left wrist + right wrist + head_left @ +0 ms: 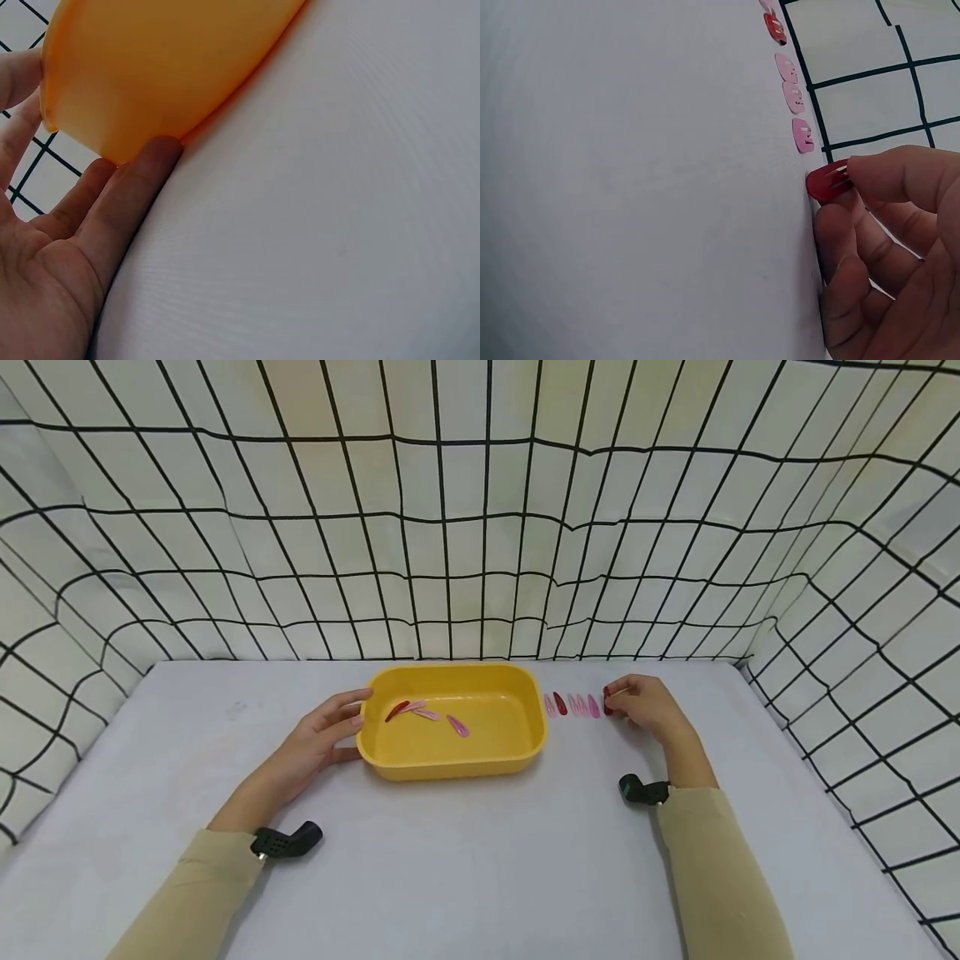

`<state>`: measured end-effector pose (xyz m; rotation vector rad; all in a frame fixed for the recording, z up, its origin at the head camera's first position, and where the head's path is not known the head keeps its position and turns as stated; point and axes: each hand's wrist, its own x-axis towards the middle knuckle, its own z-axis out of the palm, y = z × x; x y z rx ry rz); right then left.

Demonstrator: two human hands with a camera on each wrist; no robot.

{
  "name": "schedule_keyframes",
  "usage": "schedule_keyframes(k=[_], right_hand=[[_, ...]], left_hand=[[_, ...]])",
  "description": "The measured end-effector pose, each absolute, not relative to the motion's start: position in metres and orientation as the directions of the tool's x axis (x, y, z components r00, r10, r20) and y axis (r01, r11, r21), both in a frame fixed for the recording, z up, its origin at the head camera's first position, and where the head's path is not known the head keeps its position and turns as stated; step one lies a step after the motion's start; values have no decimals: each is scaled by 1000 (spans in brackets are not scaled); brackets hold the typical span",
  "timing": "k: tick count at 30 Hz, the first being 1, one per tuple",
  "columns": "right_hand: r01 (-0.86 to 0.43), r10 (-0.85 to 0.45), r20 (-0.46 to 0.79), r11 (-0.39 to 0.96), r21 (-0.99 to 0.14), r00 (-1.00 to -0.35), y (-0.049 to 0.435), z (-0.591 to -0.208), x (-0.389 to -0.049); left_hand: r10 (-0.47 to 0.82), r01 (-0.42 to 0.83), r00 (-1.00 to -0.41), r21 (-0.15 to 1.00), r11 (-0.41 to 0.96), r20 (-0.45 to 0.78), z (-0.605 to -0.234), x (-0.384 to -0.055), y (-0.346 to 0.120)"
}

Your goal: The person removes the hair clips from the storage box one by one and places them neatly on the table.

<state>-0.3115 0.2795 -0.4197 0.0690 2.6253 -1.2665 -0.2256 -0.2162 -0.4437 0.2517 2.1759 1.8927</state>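
Observation:
Pinched between my right hand's (643, 703) thumb and fingers is a red snap hair clip (826, 183), its end low over the white table. It lines up at the right end of a row of clips: a red hair clip (560, 702) among several pink ones, with a darker pink clip (803, 136) closest to my fingers. My left hand (324, 728) rests its extended fingers against the left end of a yellow tray (450, 772), some at the rim and one low by the base. Inside the tray lie another red clip (396, 711) and a few pink clips (458, 726).
A black wire grid (465, 518) stands along the table's back edge and both sides, with pale sheeting behind it. The white tabletop (480, 868) stretches toward me in front of the tray. Black wrist cameras (287, 841) sit on both forearms.

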Motion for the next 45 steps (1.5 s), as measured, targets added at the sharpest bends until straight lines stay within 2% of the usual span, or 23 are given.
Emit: schedule_keyframes(k=[22, 27, 32, 36, 45], right_hand=[[145, -52, -233, 648, -748, -971, 278, -419, -310], [161, -92, -243, 521, -838, -966, 273, -412, -309], [102, -221, -188, 351, -931, -957, 261, -398, -305], [47, -306, -142, 298, -953, -941, 247, -388, -300], [45, -402, -131, 215, -976, -906, 207, -370, -286]], left_hand=[[291, -31, -954, 992, 126, -67, -444, -223, -218], [295, -37, -953, 992, 120, -71, -444, -222, -219], [298, -36, -952, 992, 119, -70, -445, -222, -219], [294, -36, -953, 992, 121, -71, -444, -223, -219], [299, -33, -952, 992, 119, -67, -445, -226, -217]])
